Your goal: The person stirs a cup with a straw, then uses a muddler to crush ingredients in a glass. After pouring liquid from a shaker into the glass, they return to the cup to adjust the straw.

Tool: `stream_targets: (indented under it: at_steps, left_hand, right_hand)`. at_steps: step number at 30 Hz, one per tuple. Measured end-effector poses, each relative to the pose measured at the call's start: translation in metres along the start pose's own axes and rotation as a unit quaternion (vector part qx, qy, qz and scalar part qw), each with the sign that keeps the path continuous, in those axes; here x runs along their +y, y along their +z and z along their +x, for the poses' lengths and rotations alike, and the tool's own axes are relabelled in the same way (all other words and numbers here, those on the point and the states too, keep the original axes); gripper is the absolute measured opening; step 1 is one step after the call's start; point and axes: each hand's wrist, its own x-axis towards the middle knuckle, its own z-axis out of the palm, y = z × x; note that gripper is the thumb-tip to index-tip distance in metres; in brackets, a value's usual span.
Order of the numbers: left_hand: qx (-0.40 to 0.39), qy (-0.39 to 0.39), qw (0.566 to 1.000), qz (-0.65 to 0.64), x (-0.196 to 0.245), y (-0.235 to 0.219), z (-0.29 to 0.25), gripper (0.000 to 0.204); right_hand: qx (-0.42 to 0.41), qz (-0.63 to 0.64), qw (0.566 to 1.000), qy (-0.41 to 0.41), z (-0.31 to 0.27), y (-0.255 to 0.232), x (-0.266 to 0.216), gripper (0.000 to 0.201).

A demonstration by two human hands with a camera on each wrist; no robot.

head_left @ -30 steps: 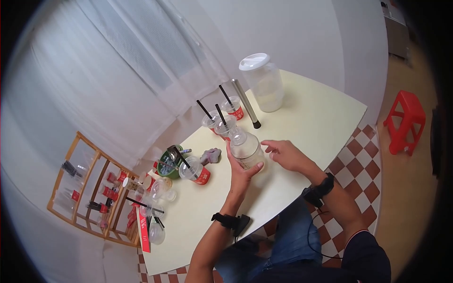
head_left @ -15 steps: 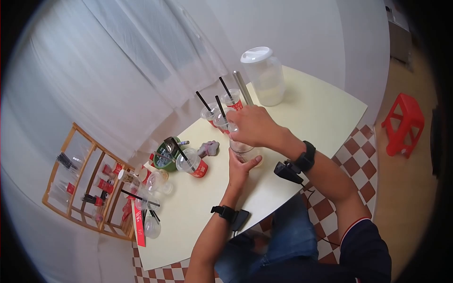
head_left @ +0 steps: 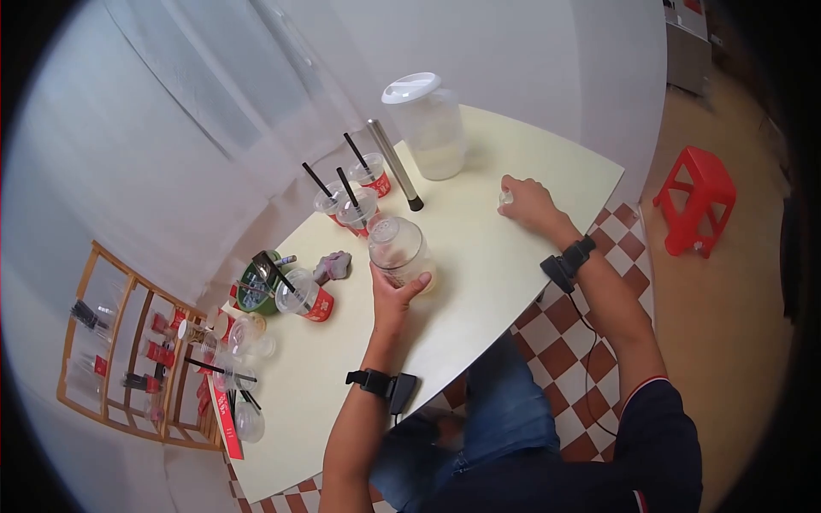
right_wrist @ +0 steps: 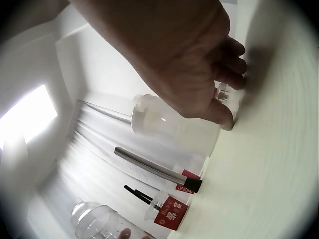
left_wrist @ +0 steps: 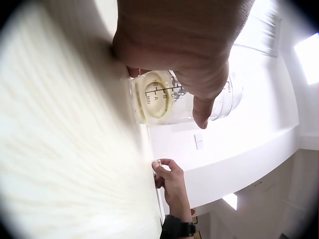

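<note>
My left hand (head_left: 395, 301) grips a clear cocktail shaker (head_left: 402, 248) around its body, the thumb lying across the near side. Its cap is off, and the strainer top (head_left: 386, 228) with small holes shows. In the left wrist view, printed scale marks and a little pale yellow liquid (left_wrist: 157, 99) appear near the shaker's base. My right hand (head_left: 534, 207), low over the table to the right, pinches a small clear cap (head_left: 506, 197). The right wrist view has this cap (right_wrist: 225, 94) between thumb and fingers, close to the tabletop.
Beyond the shaker stand a steel muddler (head_left: 396, 167), a lidded pitcher (head_left: 436, 137) and several red-labelled cups with black straws (head_left: 359, 209). Leftward are another cup (head_left: 306, 295), a grey cloth (head_left: 333, 267), a green bowl (head_left: 256, 289) and a wooden rack (head_left: 103, 342).
My right hand reached over the shaker's top, took the small cap off and carried it right, down near the table. My left hand keeps hold of the shaker.
</note>
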Motion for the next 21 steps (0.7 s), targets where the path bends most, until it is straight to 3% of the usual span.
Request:
stream_targets:
  at_steps: [2,5,8,10,12,15,18,21]
  left_hand:
    - [-0.004,-0.009,1.0,0.005,0.003,0.001,-0.001,0.101]
    - [-0.01,-0.007,1.0,0.009,0.006,0.0,0.0,0.101]
    - [-0.008,-0.015,1.0,0.008,0.012,0.002,-0.003,0.103]
    - [-0.005,-0.031,0.999,0.016,0.02,0.008,-0.006,0.102]
    - [-0.012,-0.024,1.0,0.013,0.018,0.007,-0.004,0.101]
    - [-0.016,-0.019,0.999,0.02,0.015,0.006,-0.004,0.099]
    - [-0.025,-0.017,0.999,0.023,0.022,0.005,-0.005,0.097]
    - [-0.027,-0.024,0.999,0.021,0.025,0.007,-0.006,0.096]
  right_hand:
    - [0.004,0.012,1.0,-0.001,-0.007,-0.005,-0.007,0.041]
    - [0.109,-0.104,0.988,0.03,-0.011,-0.01,-0.032,0.047]
    - [0.153,0.074,0.98,-0.105,-0.011,-0.017,-0.078,0.053]
    - [-0.042,0.268,0.956,-0.114,-0.025,-0.054,-0.135,0.052]
    - [0.012,0.286,0.93,-0.232,-0.025,-0.046,-0.171,0.047]
    - [0.037,0.124,0.948,-0.291,-0.012,-0.019,-0.205,0.04]
    - [-0.004,0.064,0.951,-0.301,-0.005,-0.022,-0.219,0.038]
    - [0.041,0.103,0.935,-0.337,-0.001,-0.016,-0.212,0.035]
